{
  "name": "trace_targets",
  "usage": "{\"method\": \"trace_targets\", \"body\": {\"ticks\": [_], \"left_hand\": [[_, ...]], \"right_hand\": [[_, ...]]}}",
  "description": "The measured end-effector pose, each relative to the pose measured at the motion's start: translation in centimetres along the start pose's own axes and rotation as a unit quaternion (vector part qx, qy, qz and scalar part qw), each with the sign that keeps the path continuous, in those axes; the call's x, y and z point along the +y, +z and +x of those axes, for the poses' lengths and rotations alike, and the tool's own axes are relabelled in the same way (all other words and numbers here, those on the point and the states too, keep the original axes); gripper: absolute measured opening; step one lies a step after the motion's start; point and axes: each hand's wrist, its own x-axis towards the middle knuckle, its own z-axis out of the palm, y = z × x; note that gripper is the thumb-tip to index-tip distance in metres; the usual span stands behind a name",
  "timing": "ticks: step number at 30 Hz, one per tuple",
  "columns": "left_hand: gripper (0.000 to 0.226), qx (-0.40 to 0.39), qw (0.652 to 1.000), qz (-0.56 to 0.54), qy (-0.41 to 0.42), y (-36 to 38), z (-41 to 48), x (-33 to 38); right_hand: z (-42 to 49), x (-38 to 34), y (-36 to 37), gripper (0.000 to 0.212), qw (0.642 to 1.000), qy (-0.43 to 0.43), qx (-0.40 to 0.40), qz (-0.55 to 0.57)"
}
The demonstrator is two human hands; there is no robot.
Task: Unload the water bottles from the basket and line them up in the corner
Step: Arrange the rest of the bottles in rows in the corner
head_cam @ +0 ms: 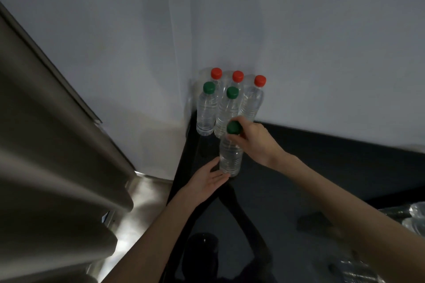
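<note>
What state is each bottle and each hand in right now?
Red-capped bottles: three, capped, upright by the wall.
Green-capped pair: capped, upright, in front of them.
Third green-capped bottle: capped, upright, held at the neck.
Right hand: grips its neck.
Left hand: open, fingertips at its base.

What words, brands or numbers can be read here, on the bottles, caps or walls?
None can be read anywhere in this view.
Corner bottles: bare clear plastic, no label showing.
Red caps and green caps: plain.
Held bottle, gripped by the right hand: no label showing.
Bottles at the right edge: too blurred to tell.
</note>
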Motion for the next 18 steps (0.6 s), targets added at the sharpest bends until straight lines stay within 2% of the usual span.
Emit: {"method": "trace_targets", "body": {"ticks": [6, 10, 18], "left_hand": [[0.032, -0.050, 0.995, -0.089, -0.009, 4.4, 3.4, 1.1], [0.036, -0.043, 0.998, -0.055, 0.003, 5.9, 5.5, 1.9], [0.043, -0.024, 0.986, -0.166, -0.018, 7.2, 8.0, 3.2]], "right_hand": [[2.1, 3.3, -2.7, 0.029, 0.997, 0.060, 0.037, 0.030], [3.8, 4.8, -2.9, 0.027, 0.995, 0.076, 0.060, 0.025], [7.0, 6.7, -3.6, 0.028, 0.992, 0.081, 0.091, 0.037]]}}
